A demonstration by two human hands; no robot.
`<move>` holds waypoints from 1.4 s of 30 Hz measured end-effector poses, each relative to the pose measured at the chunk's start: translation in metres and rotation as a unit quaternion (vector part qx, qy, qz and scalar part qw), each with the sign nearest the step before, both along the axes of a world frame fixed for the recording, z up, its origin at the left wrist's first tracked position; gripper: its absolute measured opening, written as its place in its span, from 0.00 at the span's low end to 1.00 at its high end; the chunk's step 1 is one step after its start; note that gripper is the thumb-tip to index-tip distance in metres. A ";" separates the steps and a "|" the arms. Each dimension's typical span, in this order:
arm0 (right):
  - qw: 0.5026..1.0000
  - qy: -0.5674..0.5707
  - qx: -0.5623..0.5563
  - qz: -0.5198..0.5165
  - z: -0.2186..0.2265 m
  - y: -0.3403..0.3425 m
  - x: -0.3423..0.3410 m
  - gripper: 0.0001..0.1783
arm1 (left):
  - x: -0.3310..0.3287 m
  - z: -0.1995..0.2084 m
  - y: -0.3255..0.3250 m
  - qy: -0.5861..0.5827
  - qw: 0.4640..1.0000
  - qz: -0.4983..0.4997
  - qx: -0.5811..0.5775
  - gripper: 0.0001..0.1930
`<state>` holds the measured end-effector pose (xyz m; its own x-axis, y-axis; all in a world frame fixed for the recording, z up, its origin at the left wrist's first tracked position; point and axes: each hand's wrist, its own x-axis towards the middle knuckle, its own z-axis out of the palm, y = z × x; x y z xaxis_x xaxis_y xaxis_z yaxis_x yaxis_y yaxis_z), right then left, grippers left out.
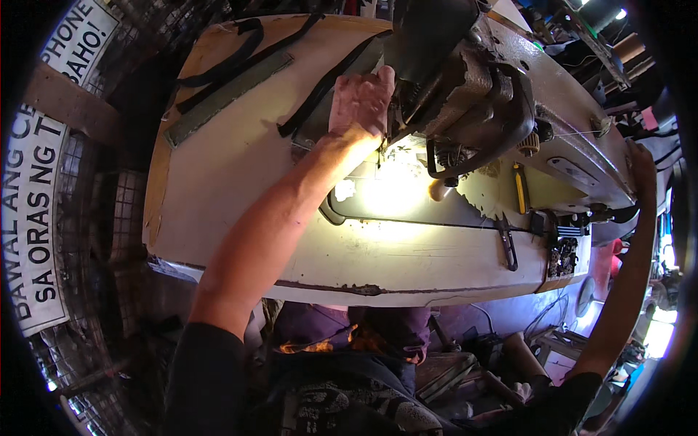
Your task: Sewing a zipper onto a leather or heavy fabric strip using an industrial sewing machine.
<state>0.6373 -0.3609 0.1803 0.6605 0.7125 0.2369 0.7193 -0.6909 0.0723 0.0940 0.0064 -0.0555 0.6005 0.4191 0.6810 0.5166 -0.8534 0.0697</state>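
An industrial sewing machine [472, 102] stands on a pale worktable [240, 211], with a lamp lighting its needle area. My left hand [361, 105] is closed, knuckles up, just left of and behind the machine's head. Its fingertips are hidden, so what they hold cannot be made out. A dark strip of material [320, 102] runs beside and under this hand. At the far right my right hand [641, 167] reaches to the end of the machine by the handwheel. Its fingers are mostly hidden there.
Dark straps [243, 54] and a flat grey-green strip [225, 102] lie at the table's back left. A yellow-handled cutter [520, 189] and small thread snips [507, 243] lie right of the needle area. Lettered signs [36, 225] hang on wire mesh at left.
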 end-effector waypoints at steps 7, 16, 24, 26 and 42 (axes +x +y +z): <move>0.994 0.078 -0.008 0.071 -0.007 -0.012 0.015 0.21 | 0.003 0.012 0.000 0.146 0.983 0.026 -0.108 0.25; 0.971 -0.169 -0.099 0.140 -0.035 -0.078 -0.048 0.27 | 0.002 0.048 -0.014 0.200 0.967 0.068 -0.141 0.23; 0.894 -0.124 0.419 -0.099 -0.121 -0.071 -0.122 0.30 | 0.008 0.019 -0.006 0.157 0.980 0.071 -0.098 0.24; 0.890 -0.105 0.436 -0.086 -0.119 -0.062 -0.133 0.32 | 0.013 0.010 0.004 0.129 0.984 0.037 -0.114 0.25; 0.961 -0.241 -0.050 0.127 -0.033 -0.089 -0.009 0.20 | 0.015 -0.011 0.015 0.184 0.975 0.008 -0.125 0.23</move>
<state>0.6281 -0.4503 0.1470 0.2933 0.8711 0.3939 0.7301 -0.4701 0.4960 0.1086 0.0210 -0.0663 0.7769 0.5557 0.2959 0.5589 -0.8251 0.0821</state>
